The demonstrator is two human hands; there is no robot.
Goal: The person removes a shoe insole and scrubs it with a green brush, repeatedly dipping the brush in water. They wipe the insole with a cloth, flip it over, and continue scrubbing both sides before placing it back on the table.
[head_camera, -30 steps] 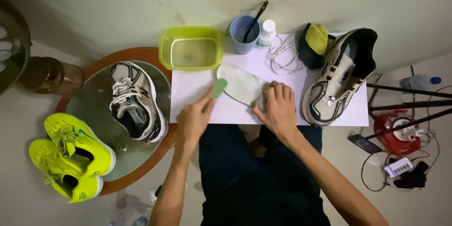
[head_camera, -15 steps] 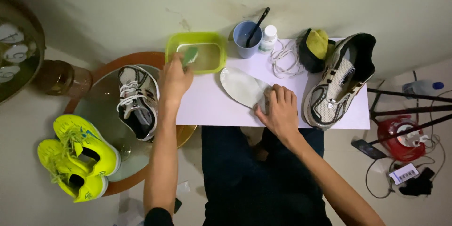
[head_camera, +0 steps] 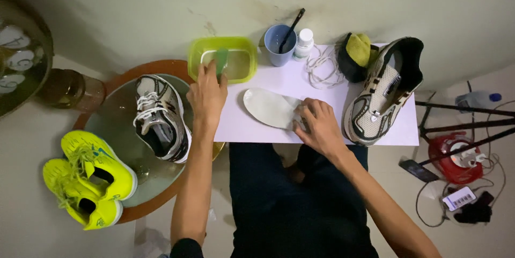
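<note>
An insole [head_camera: 270, 108] lies mid-desk [head_camera: 332, 94]; a tub [head_camera: 222, 59], cup [head_camera: 279, 46] and bottle [head_camera: 304, 43] line the far edge, a shoe [head_camera: 383, 99] at the right end.

White table [head_camera: 247, 126] bearing insole [head_camera: 268, 107], sneaker [head_camera: 383, 99]

viewpoint: we have one head-worn camera, looking straight down
distance: near enough for both our forearms, wide enough for floor on each side
centre: small white rectangular tabletop [head_camera: 322, 124]
top edge: pale plaster wall [head_camera: 375, 0]
shared view: none
</note>
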